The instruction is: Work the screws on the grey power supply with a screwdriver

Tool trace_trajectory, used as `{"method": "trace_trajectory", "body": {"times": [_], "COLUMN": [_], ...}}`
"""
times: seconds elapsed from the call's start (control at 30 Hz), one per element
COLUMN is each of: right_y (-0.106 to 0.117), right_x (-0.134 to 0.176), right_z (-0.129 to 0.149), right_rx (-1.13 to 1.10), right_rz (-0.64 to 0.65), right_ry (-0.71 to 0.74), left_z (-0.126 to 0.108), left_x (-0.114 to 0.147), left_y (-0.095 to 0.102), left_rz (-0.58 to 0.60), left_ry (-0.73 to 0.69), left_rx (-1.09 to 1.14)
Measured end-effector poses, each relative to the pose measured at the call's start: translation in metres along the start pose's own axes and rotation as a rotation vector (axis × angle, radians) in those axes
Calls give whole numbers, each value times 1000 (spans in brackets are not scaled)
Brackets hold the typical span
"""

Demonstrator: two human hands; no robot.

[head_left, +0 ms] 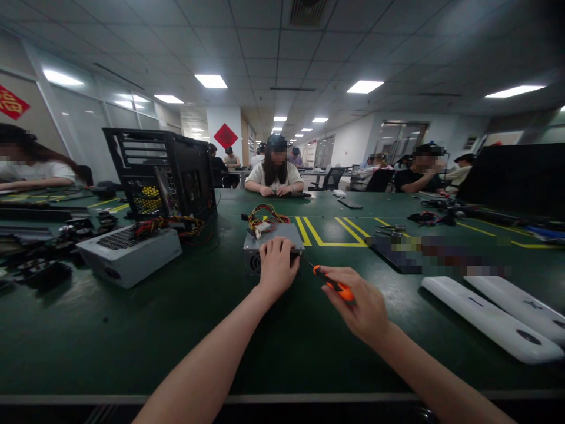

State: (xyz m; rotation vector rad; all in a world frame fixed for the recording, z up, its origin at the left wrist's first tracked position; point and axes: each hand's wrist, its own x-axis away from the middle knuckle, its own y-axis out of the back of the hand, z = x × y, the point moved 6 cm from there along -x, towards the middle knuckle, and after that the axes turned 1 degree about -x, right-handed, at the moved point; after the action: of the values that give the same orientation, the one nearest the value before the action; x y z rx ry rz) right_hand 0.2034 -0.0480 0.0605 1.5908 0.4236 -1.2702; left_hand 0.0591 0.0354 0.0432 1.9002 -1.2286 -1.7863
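A grey computer power supply [251,242] stands on the green table in front of me, with a bundle of coloured cables [265,217] and a white connector on its top. My left hand [279,262] is closed over its front upper edge, hiding much of the front face and part of the fan grille. In my right hand [359,303] is a screwdriver [338,284] with an orange and black handle. Its thin shaft points up and left at the right front of the power supply. Whether the tip touches a screw I cannot tell.
Left of me lie a second power supply [128,256], a black computer case [165,171] and dark parts. To the right are a dark flat panel [395,254], two white elongated covers [489,318] and a black monitor [514,179]. A person [276,171] sits across the table.
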Motion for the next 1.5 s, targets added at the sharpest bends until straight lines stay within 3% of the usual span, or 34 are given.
{"method": "trace_trajectory", "body": {"times": [0.13,0.27,0.47,0.67,0.83,1.0,1.13,1.23,1.33,1.5], "right_y": [3,-6,4,-8,6,12,2,-7,-9,-13], "right_x": [1,3,-1,4,-2,-13,-16,-16,-20,-19], "right_z": [-9,0,-12,3,-8,-7,15,31,37,47], "right_rx": [-32,-31,-2,47,313,338,372,590,804,882], "right_rz": [-15,135,-18,149,-26,124,251,284,296,403], "right_ry": [-109,6,-175,18,-26,-150,-41,105,39,10], "left_z": [0,0,-2,-4,-4,-4,-4,-4,-4,-4], "left_x": [0,0,0,0,0,0,1,0,0,1], "left_y": [-1,-2,-1,-1,0,0,0,-1,0,-1], "left_rz": [-11,-13,-14,-18,-23,-23,-31,-27,-28,-25], "left_ry": [2,0,2,-15,-19,-11,-9,-4,-8,-17], "left_rx": [-5,-15,-18,19,27,19,17,16,17,12]}}
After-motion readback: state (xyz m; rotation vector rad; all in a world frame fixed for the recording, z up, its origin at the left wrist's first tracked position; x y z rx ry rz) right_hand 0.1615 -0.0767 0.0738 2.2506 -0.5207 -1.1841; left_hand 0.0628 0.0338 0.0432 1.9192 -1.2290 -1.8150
